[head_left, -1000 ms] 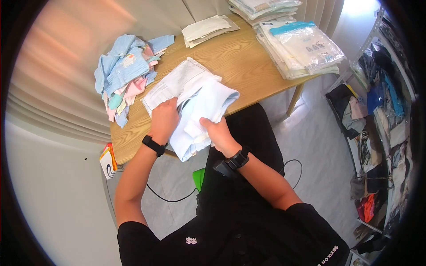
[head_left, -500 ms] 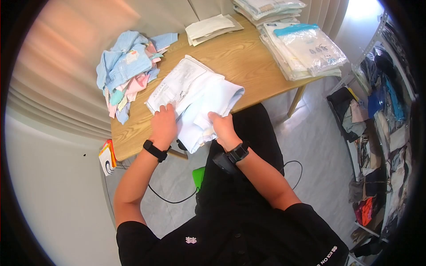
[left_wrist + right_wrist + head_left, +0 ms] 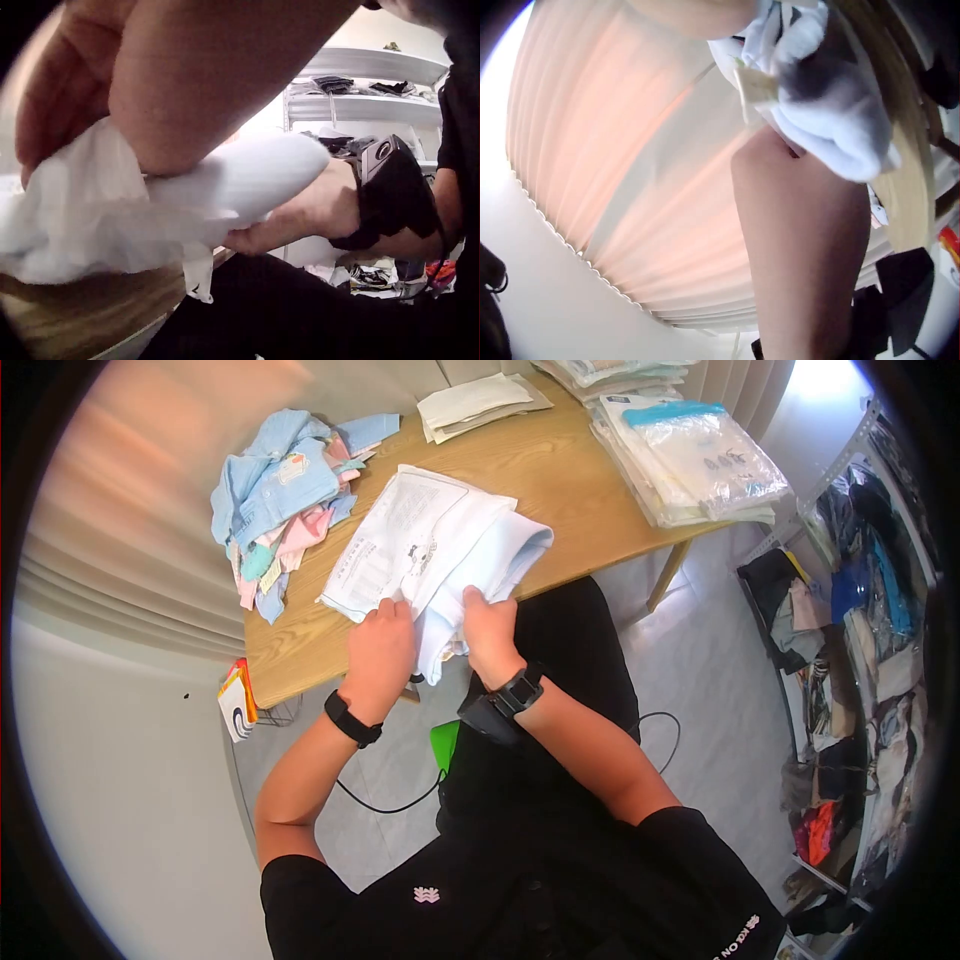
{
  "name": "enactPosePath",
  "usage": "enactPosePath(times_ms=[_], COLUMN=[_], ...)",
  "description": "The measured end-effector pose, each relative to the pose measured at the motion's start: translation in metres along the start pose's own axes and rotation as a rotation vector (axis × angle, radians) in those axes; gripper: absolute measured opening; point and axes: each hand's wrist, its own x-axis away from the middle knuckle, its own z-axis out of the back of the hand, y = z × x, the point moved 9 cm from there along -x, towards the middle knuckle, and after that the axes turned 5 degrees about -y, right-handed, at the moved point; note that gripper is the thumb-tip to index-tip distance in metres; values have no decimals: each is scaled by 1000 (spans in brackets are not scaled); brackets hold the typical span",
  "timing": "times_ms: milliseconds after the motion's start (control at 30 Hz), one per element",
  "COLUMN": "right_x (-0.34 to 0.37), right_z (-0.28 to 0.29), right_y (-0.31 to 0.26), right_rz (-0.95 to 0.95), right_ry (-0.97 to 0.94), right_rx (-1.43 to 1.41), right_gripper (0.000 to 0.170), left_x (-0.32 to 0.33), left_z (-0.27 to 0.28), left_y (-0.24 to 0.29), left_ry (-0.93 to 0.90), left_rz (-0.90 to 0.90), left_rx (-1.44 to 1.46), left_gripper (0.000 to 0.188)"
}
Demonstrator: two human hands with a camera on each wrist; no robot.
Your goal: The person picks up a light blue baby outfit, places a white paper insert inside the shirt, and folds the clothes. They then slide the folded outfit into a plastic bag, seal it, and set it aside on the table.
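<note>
A white printed plastic bag [image 3: 385, 550] lies aslant on the table near its front edge. Part of a pale blue folded garment [image 3: 492, 560] is under the bag's front layer, and its lower end hangs past the table edge. My left hand [image 3: 380, 655] pinches the bag's near edge between thumb and fingers, as the left wrist view shows with the bunched white film [image 3: 86, 180]. With the thumb on top, my right hand [image 3: 490, 632] grips the garment's right side. A small pale tag [image 3: 757, 85] sticks out from the garment in the right wrist view.
A heap of blue and pink clothes [image 3: 285, 490] lies at the table's left. Behind are flat white bags [image 3: 480, 405]; at right stands a stack of packaged clothes [image 3: 690, 460]. A shelf of clothes [image 3: 850, 660] stands farther right. Below the table is a green object [image 3: 445, 743].
The bag's front layer now covers more of the garment's left side, and less of the garment hangs down. Both hands have moved closer to the bag, still holding on.
</note>
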Motion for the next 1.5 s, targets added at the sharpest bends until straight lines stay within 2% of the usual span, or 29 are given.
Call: enactPosePath(times_ms=[33, 133, 267, 367, 467, 567, 667, 800, 833, 933, 1033, 1133, 1233, 1333, 1433, 1500], right_x=[3, 4, 10, 18, 31, 16, -2, -8, -5, 8, 20, 21, 20, 19, 0, -12], right_z=[-1, -6, -8, -7, -10, -2, -3, 3, 5, 4, 2, -9, -19, -27, -26, -24], right_y=[-5, -8, -5, 1, -18, -17, -8, 11, 16, 15, -16, -28, -34, -44, -24, -18], right_rz=[34, 4, -145, -306, -449, -501, -326, -70, -45, 6, 128, 153, 144, 243, 228, 143], right_ry=[35, -17, -206, -379, -487, -463, -411, -357, -323, -378, -336, -392, -427, -425, -411, -405], right_rx=[34, -9, -71, -71, -115, -248, -194, 212, 203, 364, 499, 594, 521, 473, 409, 331], right_gripper=[38, 38, 39, 45, 43, 42, 46, 37, 33, 32, 33, 32, 33, 38, 38, 40], left_x=[1, 0, 3, 3, -4, -18, -41, -78, -84, -98, -99, -92, -81, -76, -67, -60], left_z=[2, 5, 10, 10, -9, -19, -16, -13, -9, -5, -6, 7, 11, 24, 36, 43], left_y=[2, -1, -20, -19, -22, -28, -22, -17, -14, -8, 0, 16, 26, 30, 37, 42], left_ry=[-3, 44, 109, 50, -112, -238, -197, -93, -54, -2, 22, 66, 60, 81, 129, 158], left_rz=[-3, -3, 24, 67, 70, 26, 4, 14, -4, -18, -38, -110, -148, -160, -205, -228], left_rx=[26, 59, 144, 91, 92, 114, 76, 55, 60, 65, 61, 70, 69, 74, 118, 158], left_gripper=[13, 19, 29, 35, 46, 48, 44, 40, 39, 35, 32, 30, 32, 33, 34, 34])
